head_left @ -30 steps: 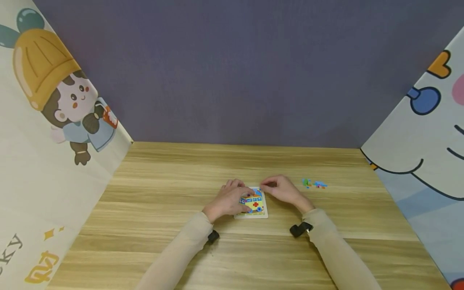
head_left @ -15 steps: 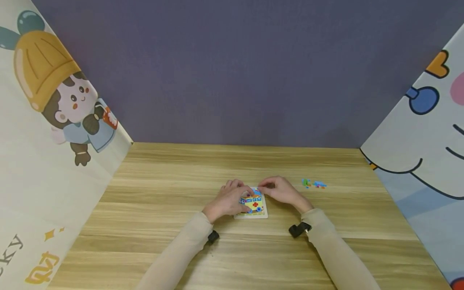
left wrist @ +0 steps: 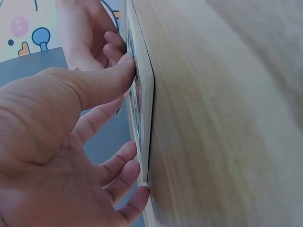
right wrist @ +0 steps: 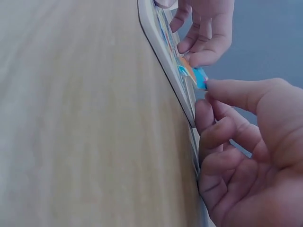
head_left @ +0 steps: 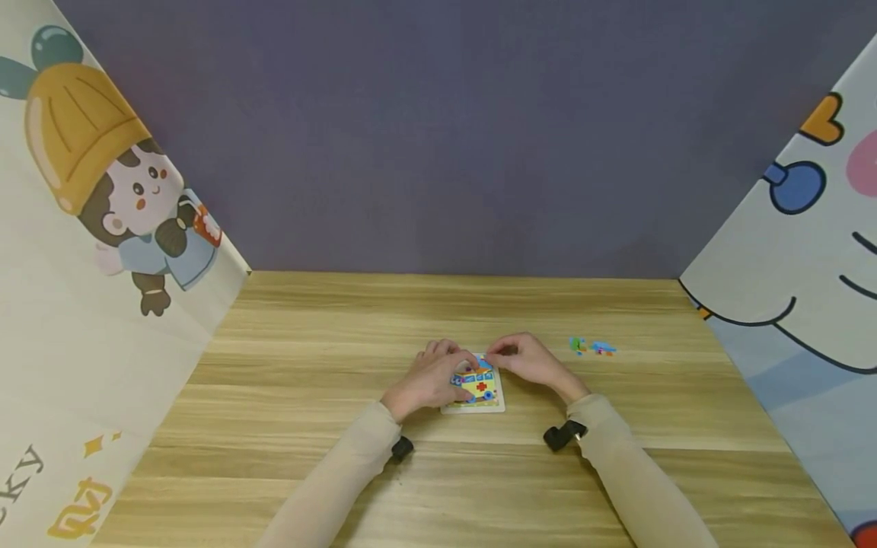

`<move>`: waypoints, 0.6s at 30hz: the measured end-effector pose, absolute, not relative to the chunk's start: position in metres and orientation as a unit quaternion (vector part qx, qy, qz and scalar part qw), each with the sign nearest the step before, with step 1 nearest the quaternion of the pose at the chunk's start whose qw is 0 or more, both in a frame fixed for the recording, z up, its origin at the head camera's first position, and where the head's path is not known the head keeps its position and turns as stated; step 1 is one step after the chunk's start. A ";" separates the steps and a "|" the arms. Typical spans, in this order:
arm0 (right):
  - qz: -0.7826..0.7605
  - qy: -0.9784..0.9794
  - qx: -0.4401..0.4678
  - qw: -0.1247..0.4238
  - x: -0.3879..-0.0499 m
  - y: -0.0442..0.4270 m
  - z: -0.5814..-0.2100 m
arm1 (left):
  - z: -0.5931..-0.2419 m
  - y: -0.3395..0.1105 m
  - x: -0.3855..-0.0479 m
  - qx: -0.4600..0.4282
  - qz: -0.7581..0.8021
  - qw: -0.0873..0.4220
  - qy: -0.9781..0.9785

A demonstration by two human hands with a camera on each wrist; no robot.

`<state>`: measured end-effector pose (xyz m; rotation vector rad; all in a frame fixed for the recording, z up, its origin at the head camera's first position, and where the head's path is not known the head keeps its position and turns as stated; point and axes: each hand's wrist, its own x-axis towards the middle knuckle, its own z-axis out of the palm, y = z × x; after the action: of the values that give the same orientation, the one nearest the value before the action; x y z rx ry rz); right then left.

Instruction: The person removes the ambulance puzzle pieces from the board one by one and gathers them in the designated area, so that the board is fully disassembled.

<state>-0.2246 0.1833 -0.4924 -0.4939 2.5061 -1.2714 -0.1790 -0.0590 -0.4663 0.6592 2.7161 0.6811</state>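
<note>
A small square jigsaw puzzle board (head_left: 479,409) with a pale border lies on the table, its picture a yellow vehicle with a red cross. My left hand (head_left: 432,378) rests on its left part, thumb pressing the picture and relaxed fingers touching the face and edge. At the board's upper right corner, my right hand (head_left: 533,361) pinches a blue and orange puzzle piece (right wrist: 200,78) between thumb and forefinger. In the right wrist view that piece stands tilted, partly raised from the board. Part of the picture is hidden beneath my left hand.
Several loose puzzle pieces lie to the right in two small clusters, a green and blue one (head_left: 578,345) and a blue one (head_left: 603,348). A dark panel (head_left: 438,137) rises behind the wooden table (head_left: 308,327), with printed panels at both sides.
My right hand has shifted slightly left over the board's upper right corner, still pinching the puzzle piece. My left hand stays in place on the board. The head view has tilted slightly.
</note>
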 end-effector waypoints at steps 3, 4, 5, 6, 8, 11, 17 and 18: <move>-0.459 0.861 -0.152 0.160 -0.225 0.184 -0.493 | -0.468 -0.059 -0.179 0.228 0.235 0.130 0.936; -0.466 0.857 -0.146 0.164 -0.225 0.185 -0.493 | -0.469 -0.060 -0.179 0.228 0.236 0.130 0.936; -0.471 0.854 -0.141 0.168 -0.225 0.185 -0.493 | -0.469 -0.060 -0.178 0.227 0.237 0.129 0.936; -0.476 0.852 -0.138 0.170 -0.225 0.186 -0.492 | -0.469 -0.060 -0.178 0.227 0.237 0.129 0.936; -0.486 0.847 -0.129 0.171 -0.225 0.187 -0.492 | -0.470 -0.060 -0.178 0.227 0.240 0.128 0.935; -0.495 0.844 -0.117 0.172 -0.225 0.189 -0.492 | -0.470 -0.061 -0.178 0.228 0.242 0.125 0.935; -0.507 0.837 -0.108 0.176 -0.225 0.193 -0.494 | -0.471 -0.064 -0.176 0.236 0.243 0.120 0.933; -0.510 0.835 -0.107 0.178 -0.225 0.194 -0.494 | -0.471 -0.064 -0.176 0.238 0.241 0.119 0.933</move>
<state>-0.2252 0.1941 -0.4944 -0.3036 2.3617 -1.4414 -0.1762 -0.0642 -0.4713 0.6967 2.7299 0.7038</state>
